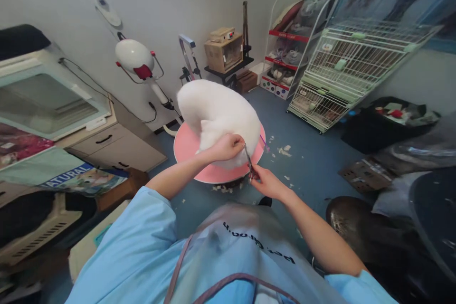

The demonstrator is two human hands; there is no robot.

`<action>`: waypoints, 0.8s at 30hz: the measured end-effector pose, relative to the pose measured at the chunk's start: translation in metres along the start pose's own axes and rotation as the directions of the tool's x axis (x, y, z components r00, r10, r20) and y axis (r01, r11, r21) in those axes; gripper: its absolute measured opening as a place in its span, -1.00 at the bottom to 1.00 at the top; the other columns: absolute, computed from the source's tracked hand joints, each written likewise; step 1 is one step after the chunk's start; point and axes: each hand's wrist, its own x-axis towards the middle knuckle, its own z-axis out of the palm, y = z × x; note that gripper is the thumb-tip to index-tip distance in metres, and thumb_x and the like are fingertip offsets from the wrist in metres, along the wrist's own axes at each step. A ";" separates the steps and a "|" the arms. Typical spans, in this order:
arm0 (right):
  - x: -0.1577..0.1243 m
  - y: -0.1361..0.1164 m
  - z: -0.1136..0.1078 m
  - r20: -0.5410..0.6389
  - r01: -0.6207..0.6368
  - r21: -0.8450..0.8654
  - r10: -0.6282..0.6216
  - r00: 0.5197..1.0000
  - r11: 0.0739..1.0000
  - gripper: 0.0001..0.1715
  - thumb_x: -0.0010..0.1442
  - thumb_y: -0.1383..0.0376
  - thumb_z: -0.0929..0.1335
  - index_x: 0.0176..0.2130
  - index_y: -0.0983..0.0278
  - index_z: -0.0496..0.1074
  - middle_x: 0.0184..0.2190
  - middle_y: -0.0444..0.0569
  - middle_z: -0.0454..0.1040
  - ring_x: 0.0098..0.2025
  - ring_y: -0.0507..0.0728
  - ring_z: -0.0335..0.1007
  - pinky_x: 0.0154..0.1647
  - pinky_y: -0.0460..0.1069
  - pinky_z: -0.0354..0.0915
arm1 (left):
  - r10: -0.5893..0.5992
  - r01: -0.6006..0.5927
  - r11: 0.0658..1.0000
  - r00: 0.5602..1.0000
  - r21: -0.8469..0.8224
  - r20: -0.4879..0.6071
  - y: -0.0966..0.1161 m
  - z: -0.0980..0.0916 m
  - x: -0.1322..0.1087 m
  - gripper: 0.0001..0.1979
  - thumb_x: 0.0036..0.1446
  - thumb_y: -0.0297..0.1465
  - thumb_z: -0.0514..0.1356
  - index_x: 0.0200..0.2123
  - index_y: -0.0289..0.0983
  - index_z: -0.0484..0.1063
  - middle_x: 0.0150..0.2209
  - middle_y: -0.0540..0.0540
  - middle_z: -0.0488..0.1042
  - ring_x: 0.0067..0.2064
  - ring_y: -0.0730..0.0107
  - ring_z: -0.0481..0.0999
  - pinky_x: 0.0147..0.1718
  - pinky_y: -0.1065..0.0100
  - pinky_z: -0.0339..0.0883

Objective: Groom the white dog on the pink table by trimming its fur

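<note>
A fluffy white dog (pixel 217 114) stands on a round pink grooming table (pixel 185 147) in the middle of the view. My left hand (pixel 226 146) is closed on the fur at the dog's near side. My right hand (pixel 265 181) grips a pair of scissors (pixel 248 160), their blades pointing up at the fur just beside my left hand. I wear a light blue top and a clear apron.
White fur clippings (pixel 284 150) lie on the blue floor. A wire cage (pixel 351 64) leans at the right, a stand dryer (pixel 137 59) and a cabinet (pixel 114 145) stand at the left, and shelves (pixel 288 52) line the back wall. Dark bags (pixel 384 123) sit at far right.
</note>
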 end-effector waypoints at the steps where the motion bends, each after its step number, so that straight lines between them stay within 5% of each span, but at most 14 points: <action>1: 0.001 0.001 -0.001 0.003 0.005 -0.009 -0.005 1.000 1.000 -0.81 0.11 0.38 0.26 -0.20 0.24 0.29 -0.36 -0.12 0.42 -0.36 0.05 0.30 -0.30 -0.06 0.19 | 0.003 -0.003 1.000 1.000 0.004 -0.009 -0.001 0.001 0.001 -0.83 0.08 -0.45 0.04 -0.48 -0.32 0.40 -0.47 -0.02 0.46 -0.43 0.48 0.37 -0.42 0.40 0.20; 5: 0.003 0.003 -0.006 0.014 0.005 -0.049 -0.004 1.000 0.999 -0.77 0.13 0.37 0.25 -0.15 0.24 0.30 -0.33 -0.10 0.44 -0.33 0.07 0.34 -0.26 -0.04 0.23 | 0.020 -0.019 1.000 0.998 0.023 -0.056 -0.001 0.002 0.002 -0.83 0.09 -0.45 0.05 -0.45 -0.31 0.42 -0.45 -0.03 0.48 -0.41 0.45 0.40 -0.38 0.38 0.25; 8: -0.005 0.008 -0.016 -0.007 -0.013 -0.134 0.012 1.000 0.991 -0.75 0.14 0.32 0.27 -0.12 0.23 0.31 -0.29 -0.08 0.45 -0.29 0.09 0.37 -0.23 -0.03 0.26 | 0.092 -0.079 0.994 0.981 0.081 -0.170 0.007 0.005 -0.011 -0.83 0.13 -0.46 0.05 -0.39 -0.29 0.44 -0.39 -0.02 0.52 -0.35 0.44 0.43 -0.15 0.30 0.31; 12: -0.033 0.025 -0.041 -0.100 -0.035 -0.380 -0.003 0.995 0.924 -0.42 0.12 0.22 0.33 0.12 0.27 0.24 -0.08 0.07 0.44 -0.08 0.20 0.39 -0.08 0.05 0.27 | 0.177 -0.159 0.984 0.918 0.079 -0.356 0.019 0.044 -0.049 -0.80 0.20 -0.37 0.08 -0.38 -0.27 0.48 -0.39 -0.04 0.53 -0.27 0.40 0.47 0.03 0.21 0.24; 14: -0.047 0.035 -0.056 -0.116 -0.030 -0.512 -0.034 0.993 0.859 -0.36 0.13 0.21 0.32 0.17 0.31 0.22 -0.03 0.13 0.43 -0.03 0.26 0.37 -0.02 0.10 0.24 | 0.057 -0.083 0.994 0.950 -0.071 -0.308 0.021 0.079 -0.064 -0.79 0.18 -0.31 0.13 -0.39 -0.27 0.50 -0.41 -0.07 0.54 -0.30 0.38 0.48 -0.12 0.29 0.31; 16: -0.056 0.044 -0.071 -0.081 -0.014 -0.613 -0.046 0.996 0.790 -0.35 0.13 0.19 0.32 0.17 0.34 0.24 -0.06 0.16 0.43 -0.05 0.29 0.35 -0.01 0.13 0.20 | -0.171 0.118 0.952 0.970 -0.282 -0.173 0.019 0.117 -0.069 -0.80 0.07 -0.26 0.25 -0.33 -0.28 0.52 -0.36 -0.09 0.56 -0.30 0.36 0.50 -0.23 0.34 0.33; 19: -0.059 0.053 -0.089 0.047 0.053 -0.697 -0.029 0.998 0.716 -0.35 0.14 0.18 0.31 0.17 0.38 0.27 -0.14 0.17 0.43 -0.12 0.30 0.32 -0.02 0.14 0.15 | -0.404 0.350 0.765 0.915 -0.541 0.020 0.019 0.161 -0.058 -0.70 -0.10 -0.24 0.35 -0.33 -0.33 0.54 -0.38 -0.10 0.56 -0.35 0.36 0.49 -0.34 0.40 0.30; 24: -0.047 0.072 -0.115 0.244 0.199 -0.715 -0.028 0.969 0.670 -0.38 0.13 0.21 0.31 0.15 0.37 0.31 -0.16 0.18 0.40 -0.17 0.28 0.26 -0.06 0.12 0.07 | -0.565 0.417 0.600 0.825 -0.682 0.007 0.022 0.189 -0.024 -0.72 -0.04 -0.24 0.25 -0.58 -0.37 0.49 -0.64 0.02 0.36 -0.56 0.56 0.21 -0.51 0.45 0.05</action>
